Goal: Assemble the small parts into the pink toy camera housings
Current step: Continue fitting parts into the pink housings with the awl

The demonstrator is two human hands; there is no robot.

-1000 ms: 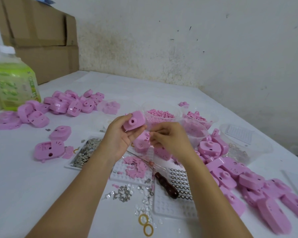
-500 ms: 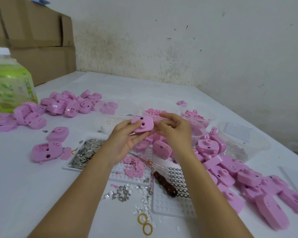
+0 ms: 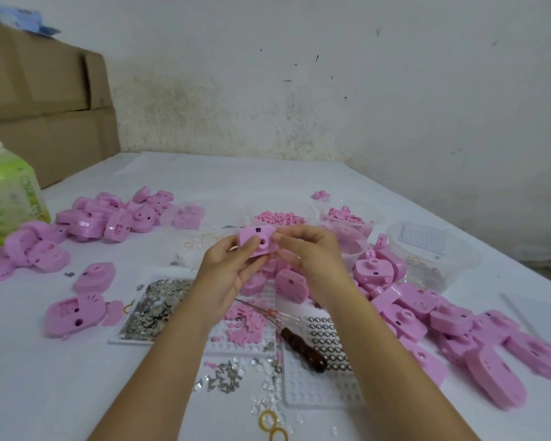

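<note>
A pink toy camera housing (image 3: 257, 240) is held up above the table's middle, its round hole facing me. My left hand (image 3: 228, 275) grips its left side, thumb on the front. My right hand (image 3: 312, 254) pinches its right end with curled fingers. Whether a small part sits between those fingertips is hidden. More pink housings lie in a heap at the right (image 3: 452, 326) and in a pile at the far left (image 3: 109, 214). Trays in front of me hold metal bits (image 3: 155, 308), small pink parts (image 3: 245, 326) and metal rings (image 3: 326, 335).
A brown-handled screwdriver (image 3: 303, 348) lies between the trays. Clear tubs of pink pellets (image 3: 279, 218) and pink pieces (image 3: 347, 216) stand behind my hands. A green bottle (image 3: 4, 198) and cardboard boxes (image 3: 45, 100) are at the left. Loose screws (image 3: 225, 378) and yellow rings (image 3: 272, 426) lie near me.
My left hand lifted the housing and turned it. My right hand came up from the table and took hold of the housing's right end.
</note>
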